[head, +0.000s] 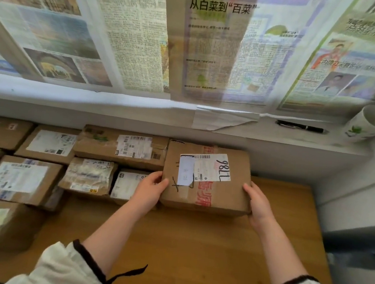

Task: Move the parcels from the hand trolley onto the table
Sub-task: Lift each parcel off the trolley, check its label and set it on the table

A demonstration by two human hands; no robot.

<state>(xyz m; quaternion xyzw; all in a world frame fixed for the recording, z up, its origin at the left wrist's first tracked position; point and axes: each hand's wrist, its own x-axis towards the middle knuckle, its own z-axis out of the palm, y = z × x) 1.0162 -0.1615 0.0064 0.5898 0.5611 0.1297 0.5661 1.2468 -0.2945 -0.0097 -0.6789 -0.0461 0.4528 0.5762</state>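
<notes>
Held parcel (222,195): left hand (148,190) and right hand (259,206) fingers clamp its sides over the bench (195,245). Eight other parcels (18,180) lie left. Sill (274,135): one cup (367,123), one pen (300,126).

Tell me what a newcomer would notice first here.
First, the cardboard parcel with a big handwritten number, gripped by the left hand and right hand at the back of the wooden table. Then the newspaper sheets hung behind, and the labelled parcels packed in rows at the table's left.
</notes>
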